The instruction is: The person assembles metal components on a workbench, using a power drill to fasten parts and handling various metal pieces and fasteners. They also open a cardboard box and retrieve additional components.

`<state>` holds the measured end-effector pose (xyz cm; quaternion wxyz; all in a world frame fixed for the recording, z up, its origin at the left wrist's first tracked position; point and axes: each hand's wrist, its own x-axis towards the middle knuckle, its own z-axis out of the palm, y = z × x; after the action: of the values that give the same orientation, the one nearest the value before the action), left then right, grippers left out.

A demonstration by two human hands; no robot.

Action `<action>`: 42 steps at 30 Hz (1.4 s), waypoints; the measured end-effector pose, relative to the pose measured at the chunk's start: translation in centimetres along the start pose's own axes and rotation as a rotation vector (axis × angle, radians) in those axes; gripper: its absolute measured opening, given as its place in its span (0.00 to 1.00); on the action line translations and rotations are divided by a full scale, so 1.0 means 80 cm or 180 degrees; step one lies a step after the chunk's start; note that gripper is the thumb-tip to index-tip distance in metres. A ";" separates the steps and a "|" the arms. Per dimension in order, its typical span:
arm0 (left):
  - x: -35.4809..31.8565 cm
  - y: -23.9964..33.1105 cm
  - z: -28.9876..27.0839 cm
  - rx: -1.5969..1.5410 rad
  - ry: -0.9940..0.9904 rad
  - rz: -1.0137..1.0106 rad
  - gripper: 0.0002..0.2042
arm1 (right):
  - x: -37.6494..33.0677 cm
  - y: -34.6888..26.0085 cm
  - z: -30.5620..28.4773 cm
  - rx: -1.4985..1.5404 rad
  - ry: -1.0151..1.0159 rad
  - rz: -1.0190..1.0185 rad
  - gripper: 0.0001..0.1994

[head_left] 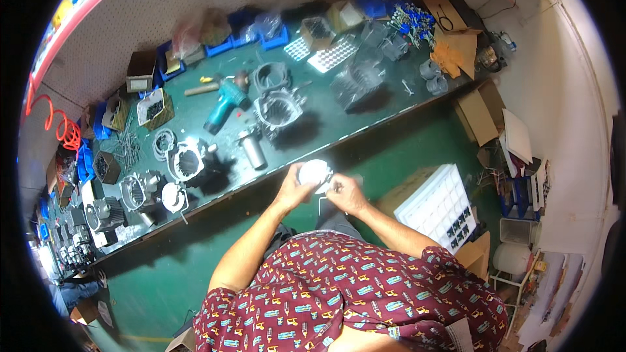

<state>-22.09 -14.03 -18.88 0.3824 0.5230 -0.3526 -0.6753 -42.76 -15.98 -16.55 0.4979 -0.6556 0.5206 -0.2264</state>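
My left hand [293, 187] grips a round pale metal cover [315, 173] by its left side, in front of the table edge. Close against the cover's right rim, my right hand [347, 194] has its fingers pinched together; whatever is between them is too small to make out. A thin bent rod hangs below the cover, between the hands. On the table's near edge lies a similar round cover [175, 197] with a bent rod. A metal cylinder [252, 150] and a grey cast housing [278, 109] stand just beyond my hands.
A teal cordless drill [227, 104] lies on the green table [313, 133]. More housings [187, 161] fill its left side; parts boxes [154, 108] line the back. To my right stands a white compartment tray [433, 205] on a carton. Someone's leg [77, 292] shows at far left.
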 end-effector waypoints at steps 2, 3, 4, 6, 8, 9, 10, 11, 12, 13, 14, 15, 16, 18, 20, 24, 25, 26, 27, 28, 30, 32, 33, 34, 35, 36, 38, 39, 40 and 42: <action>0.010 0.000 0.026 -0.0251 0.0180 -0.0018 0.31 | 0.011 0.026 -0.015 0.0331 -0.0086 -0.0059 0.08; 0.016 0.003 0.034 -0.0324 0.0197 -0.0077 0.30 | 0.018 0.031 -0.025 0.0415 -0.0159 -0.0113 0.08; 0.027 0.005 0.048 -0.0328 0.0214 -0.0087 0.32 | 0.023 0.037 -0.042 0.0356 -0.0162 -0.0192 0.08; 0.032 0.009 0.065 -0.0485 0.0411 -0.0126 0.32 | 0.035 0.041 -0.065 0.0438 -0.0346 -0.0242 0.09; 0.042 0.001 0.077 -0.0540 0.0753 -0.0070 0.32 | 0.044 0.031 -0.093 0.0636 -0.0646 -0.0106 0.15; 0.046 -0.005 0.079 -0.0684 0.0944 -0.0076 0.33 | 0.047 0.033 -0.104 0.0709 -0.0488 -0.0219 0.18; 0.048 -0.011 0.080 -0.0826 0.1137 -0.0080 0.33 | 0.051 0.038 -0.117 0.0580 -0.0454 -0.0293 0.19; 0.048 -0.016 0.079 -0.0960 0.1326 -0.0072 0.34 | 0.057 0.045 -0.131 0.0453 -0.0411 -0.0378 0.20; 0.047 -0.019 0.078 -0.0888 0.1626 -0.0060 0.35 | 0.062 0.056 -0.145 0.0220 -0.0440 -0.0359 0.21; 0.044 -0.033 0.070 -0.1093 0.1800 -0.0092 0.36 | 0.067 0.066 -0.157 -0.0009 -0.0463 -0.0343 0.22; 0.045 -0.039 0.069 -0.1244 0.1978 -0.0014 0.36 | 0.070 0.060 -0.177 -0.0343 -0.0502 -0.0447 0.21; 0.044 -0.044 0.066 -0.1385 0.2149 0.0063 0.36 | 0.074 0.068 -0.186 -0.0420 -0.0540 -0.0463 0.20; 0.044 -0.048 0.056 -0.1384 0.2310 -0.0053 0.35 | 0.077 0.072 -0.191 -0.0491 -0.0639 -0.0399 0.20; 0.054 -0.039 0.059 -0.1541 0.2421 0.0064 0.34 | 0.083 0.078 -0.211 -0.0719 -0.0721 -0.0330 0.20; 0.070 -0.031 0.056 -0.1576 0.2474 0.0132 0.35 | 0.090 0.081 -0.228 -0.0813 -0.0739 -0.0367 0.19; 0.097 -0.018 0.049 -0.1626 0.2166 0.0064 0.35 | 0.099 0.067 -0.248 -0.0683 -0.0360 -0.0605 0.15; 0.100 -0.013 0.049 -0.1700 0.2025 -0.0088 0.34 | 0.094 0.060 -0.253 -0.0748 -0.0367 -0.0302 0.15; 0.107 -0.014 0.051 -0.1511 0.2009 -0.0067 0.33 | 0.093 0.059 -0.254 -0.0624 -0.0292 -0.0340 0.14; 0.115 -0.015 0.054 -0.1322 0.1992 -0.0045 0.32 | 0.093 0.059 -0.255 -0.0500 -0.0217 -0.0380 0.14; 0.123 -0.015 0.054 -0.1182 0.1936 -0.0010 0.31 | 0.094 0.058 -0.255 -0.0221 -0.0152 -0.0273 0.13; 0.142 -0.011 0.058 -0.0884 0.1783 0.0009 0.31 | 0.092 0.051 -0.250 0.0357 0.0016 -0.0009 0.11; 0.159 -0.010 0.058 -0.0925 0.1632 0.0033 0.32 | 0.090 0.042 -0.245 0.0869 0.0255 0.0030 0.08; 0.167 -0.016 0.057 -0.0966 0.1562 0.0054 0.33 | 0.093 0.033 -0.245 0.1108 0.0363 0.0043 0.08; 0.175 -0.024 0.054 -0.0851 0.1608 0.0164 0.33 | 0.094 0.023 -0.250 0.0914 0.0449 -0.0074 0.07; 0.184 -0.036 0.050 -0.0863 0.1621 0.0261 0.32 | 0.096 0.022 -0.256 0.1018 0.0495 0.0003 0.08; 0.189 -0.031 0.051 -0.0790 0.1706 0.0164 0.31 | 0.096 0.014 -0.263 0.1327 0.0494 0.0066 0.10; 0.197 -0.039 0.045 -0.0775 0.1868 0.0102 0.29 | 0.099 -0.002 -0.270 0.1882 0.0535 0.0113 0.14; 0.197 -0.032 0.045 -0.0888 0.1819 0.0044 0.29 | 0.101 -0.004 -0.275 0.2091 0.0576 0.0134 0.16; 0.196 -0.026 0.050 -0.0925 0.1755 -0.0038 0.28 | 0.101 -0.007 -0.284 0.2342 0.0561 0.0189 0.17; 0.191 -0.018 0.049 -0.0919 0.1654 -0.0165 0.27 | 0.105 -0.013 -0.291 0.2721 0.0559 0.0237 0.19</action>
<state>-28.58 -26.63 -26.00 0.5128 0.6273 -0.1298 -0.5715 -58.31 -33.36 -8.14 0.6862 -0.3496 0.4437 -0.4582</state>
